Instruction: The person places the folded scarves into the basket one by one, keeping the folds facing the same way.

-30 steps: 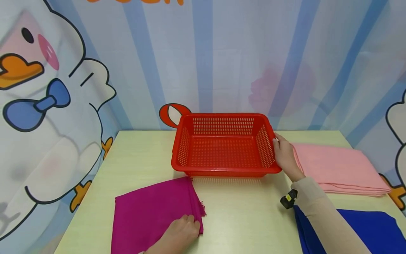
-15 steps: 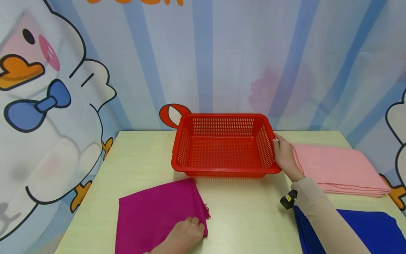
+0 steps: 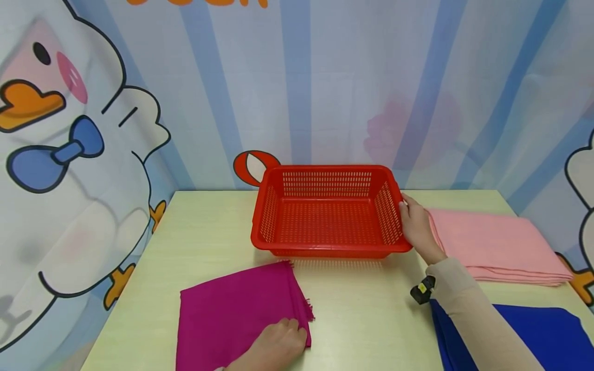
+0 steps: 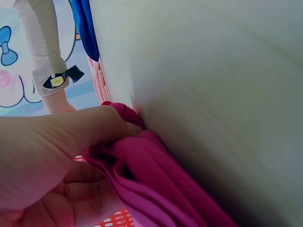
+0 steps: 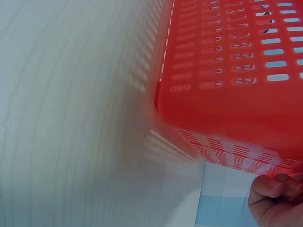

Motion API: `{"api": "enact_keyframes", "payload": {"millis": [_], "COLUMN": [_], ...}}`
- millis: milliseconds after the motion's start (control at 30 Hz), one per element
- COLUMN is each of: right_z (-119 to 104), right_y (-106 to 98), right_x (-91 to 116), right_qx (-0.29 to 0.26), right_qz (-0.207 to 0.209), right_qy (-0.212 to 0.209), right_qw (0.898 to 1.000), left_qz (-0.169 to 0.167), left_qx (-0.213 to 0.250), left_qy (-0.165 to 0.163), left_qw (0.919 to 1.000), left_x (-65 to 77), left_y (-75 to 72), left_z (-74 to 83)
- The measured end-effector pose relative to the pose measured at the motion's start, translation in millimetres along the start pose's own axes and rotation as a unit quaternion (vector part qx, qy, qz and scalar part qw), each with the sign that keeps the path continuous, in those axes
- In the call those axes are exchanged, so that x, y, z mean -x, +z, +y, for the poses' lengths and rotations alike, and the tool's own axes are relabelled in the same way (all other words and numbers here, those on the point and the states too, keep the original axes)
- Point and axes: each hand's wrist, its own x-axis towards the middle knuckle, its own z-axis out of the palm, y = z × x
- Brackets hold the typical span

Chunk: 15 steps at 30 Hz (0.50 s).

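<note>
A folded magenta cloth (image 3: 232,314) with a frayed edge lies on the table at the front left. My left hand (image 3: 276,342) grips its right side; in the left wrist view the thumb and fingers pinch the folded layers of magenta cloth (image 4: 151,175). At the back middle stands a red plastic basket (image 3: 325,251) with slotted walls and nothing inside. My right hand (image 3: 419,229) holds the basket's right rim. From the right wrist, the curled fingers (image 5: 279,189) show at the rim of the red basket (image 5: 222,109).
A folded pink cloth (image 3: 501,247) lies right of the basket. In front of it is a folded blue cloth (image 3: 543,335), partly covered by the right sleeve (image 3: 478,319). A printed curtain (image 3: 334,87) hangs behind the pale wooden table (image 3: 209,226).
The left hand has moved slightly to the right, and the magenta cloth has slid along with it. The right hand and the basket have stayed in place.
</note>
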Motion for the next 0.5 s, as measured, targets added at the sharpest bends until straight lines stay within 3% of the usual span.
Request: {"api": "enact_keyframes", "payload": {"millis": [400, 500], "right_z": [-0.9, -1.1], "right_y": [0.3, 0.5], "right_x": [-0.1, -0.3], "right_qx": [-0.001, -0.002], "right_qz": [-0.004, -0.003], "right_qy": [0.003, 0.002], "right_qw": [1.0, 1.0], "left_qz": [-0.004, -0.02], "left_qx": [-0.031, -0.021], "left_qy": [0.011, 0.012], "left_qw": [0.9995, 0.9995], "left_x": [-6.0, -8.0], "left_y": [-0.2, -1.4], "left_z": [5.9, 7.3]}}
